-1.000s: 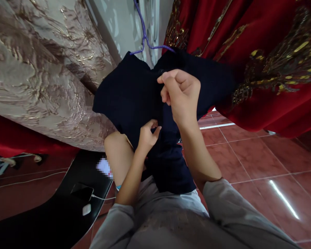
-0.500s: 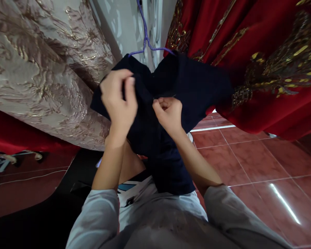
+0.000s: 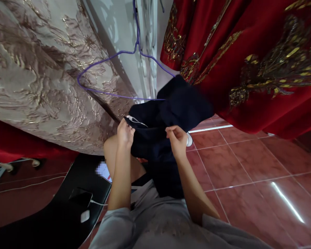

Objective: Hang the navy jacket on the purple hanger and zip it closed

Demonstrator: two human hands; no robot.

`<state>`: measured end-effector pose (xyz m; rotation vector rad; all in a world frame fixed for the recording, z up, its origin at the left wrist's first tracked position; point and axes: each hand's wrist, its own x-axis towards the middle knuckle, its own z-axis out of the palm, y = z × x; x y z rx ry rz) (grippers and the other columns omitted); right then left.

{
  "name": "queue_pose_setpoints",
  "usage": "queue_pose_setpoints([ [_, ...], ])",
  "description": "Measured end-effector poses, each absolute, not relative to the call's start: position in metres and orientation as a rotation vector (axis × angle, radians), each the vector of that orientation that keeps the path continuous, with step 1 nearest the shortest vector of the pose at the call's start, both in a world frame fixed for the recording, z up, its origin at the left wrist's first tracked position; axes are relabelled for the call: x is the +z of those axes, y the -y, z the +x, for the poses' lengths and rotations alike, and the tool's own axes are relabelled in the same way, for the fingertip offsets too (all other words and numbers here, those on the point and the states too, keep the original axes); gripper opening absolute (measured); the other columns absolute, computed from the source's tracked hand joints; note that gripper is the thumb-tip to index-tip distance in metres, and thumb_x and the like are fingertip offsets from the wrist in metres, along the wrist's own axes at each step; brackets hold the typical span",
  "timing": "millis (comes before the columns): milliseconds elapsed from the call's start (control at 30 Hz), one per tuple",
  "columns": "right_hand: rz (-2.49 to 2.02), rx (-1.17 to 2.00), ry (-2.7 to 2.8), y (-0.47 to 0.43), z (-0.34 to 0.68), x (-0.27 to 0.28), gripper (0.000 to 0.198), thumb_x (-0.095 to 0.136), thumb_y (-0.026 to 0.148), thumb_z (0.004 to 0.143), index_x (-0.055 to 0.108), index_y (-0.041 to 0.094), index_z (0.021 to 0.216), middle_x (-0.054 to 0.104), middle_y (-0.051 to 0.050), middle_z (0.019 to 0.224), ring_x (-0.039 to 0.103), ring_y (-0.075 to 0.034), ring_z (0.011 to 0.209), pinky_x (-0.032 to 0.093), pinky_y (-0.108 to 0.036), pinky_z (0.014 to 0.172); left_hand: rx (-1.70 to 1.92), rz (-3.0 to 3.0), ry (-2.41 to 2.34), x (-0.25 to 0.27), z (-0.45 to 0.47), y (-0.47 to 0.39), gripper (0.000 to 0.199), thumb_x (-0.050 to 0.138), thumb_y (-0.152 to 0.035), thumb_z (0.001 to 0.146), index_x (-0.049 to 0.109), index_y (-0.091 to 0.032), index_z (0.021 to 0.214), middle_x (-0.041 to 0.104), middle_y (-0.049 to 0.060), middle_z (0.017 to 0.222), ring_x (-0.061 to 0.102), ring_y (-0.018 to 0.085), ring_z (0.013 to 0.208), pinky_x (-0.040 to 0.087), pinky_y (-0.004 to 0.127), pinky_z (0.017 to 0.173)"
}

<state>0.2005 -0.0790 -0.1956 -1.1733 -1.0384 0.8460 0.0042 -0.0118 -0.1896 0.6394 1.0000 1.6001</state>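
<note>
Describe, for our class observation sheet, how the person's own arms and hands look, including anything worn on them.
The left hand and right hand are bare, without gloves. No watch or bracelet shows on either wrist. The forearms are uncovered, and plain grey, loose short sleeves end near the elbows. Details as fine as rings are too small to judge.

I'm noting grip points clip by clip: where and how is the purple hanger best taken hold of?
The purple hanger is probably best pinched at its neck, where the two slanting arms meet, coming from the person's left and front. It is thin and rod-like there, and its left loop is bare, whereas the dark garment covers the right end.
</note>
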Motion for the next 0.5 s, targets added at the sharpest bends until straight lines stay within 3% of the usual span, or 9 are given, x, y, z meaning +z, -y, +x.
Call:
queue_pose_setpoints([
  [67,-1.19,0.708,1.153,0.085,0.209,-0.195,0.026,0.073,0.044,0.087,0.068,0.021,0.097,0.069,-0.006,0.093,0.063,-0.02,0.086,0.051,-0.035,0.079,1.548,0.786,-0.868,-0.17,0.018,0.028,0.011,0.074,-0.027,0.088,0.066,-0.019,0.087,0.061,-0.001,0.075,0.061,0.01,0.065,0.052,0.017,0.06],
  [133,-1.137,0.679,1.357,0.085,0.208,-0.183,0.045,0.082,0.044,0.08,0.067,0.021,0.116,0.068,-0.01,0.12,0.062,-0.026,0.112,0.05,-0.042,0.099,1.503,1.109,-0.776,-0.144,0.03,0.043,0.014,0.075,-0.033,0.091,0.07,-0.021,0.095,0.064,0.001,0.086,0.065,0.013,0.079,0.056,0.021,0.072],
  [200,-1.017,0.827,1.539,0.081,0.199,-0.167,0.053,0.08,0.046,0.081,0.063,0.02,0.124,0.067,-0.011,0.128,0.061,-0.027,0.119,0.049,-0.044,0.106,1.524,1.543,-0.823,-0.119,0.039,0.052,0.015,0.072,-0.037,0.096,0.072,-0.022,0.099,0.066,0.005,0.099,0.066,0.018,0.098,0.057,0.03,0.092],
  [267,-0.905,1.065,1.573,0.075,0.189,-0.151,0.039,0.071,0.044,0.089,0.064,0.017,0.116,0.071,-0.008,0.114,0.065,-0.024,0.106,0.054,-0.04,0.098,1.556,1.894,-0.9,-0.103,0.041,0.055,0.017,0.069,-0.038,0.099,0.073,-0.022,0.101,0.065,0.007,0.115,0.062,0.022,0.117,0.049,0.038,0.109],
  [333,-0.858,1.24,1.53,0.069,0.184,-0.135,0.025,0.063,0.04,0.091,0.066,0.016,0.101,0.07,-0.004,0.097,0.065,-0.02,0.091,0.055,-0.034,0.085,1.452,2.027,-0.865,-0.1,0.035,0.051,0.028,0.057,-0.046,0.104,0.071,-0.022,0.11,0.064,0.009,0.124,0.06,0.024,0.123,0.046,0.04,0.114],
  [433,-0.814,1.476,1.594,0.064,0.196,-0.109,0.017,0.068,0.034,0.083,0.066,0.017,0.083,0.064,0.0,0.077,0.06,-0.015,0.073,0.051,-0.026,0.065,1.07,2.069,-0.772,-0.114,0.015,0.043,0.058,0.026,-0.062,0.109,0.068,-0.022,0.109,0.071,0.008,0.104,0.068,0.023,0.1,0.055,0.039,0.096],
  [500,-0.753,1.551,1.712,0.061,0.212,-0.087,0.015,0.07,0.03,0.078,0.064,0.017,0.072,0.058,0.002,0.067,0.053,-0.011,0.062,0.044,-0.023,0.054,0.785,2.187,-0.831,-0.127,0.0,0.043,0.065,0.024,-0.068,0.106,0.069,-0.023,0.093,0.069,0.005,0.085,0.068,0.023,0.083,0.057,0.039,0.088],
])
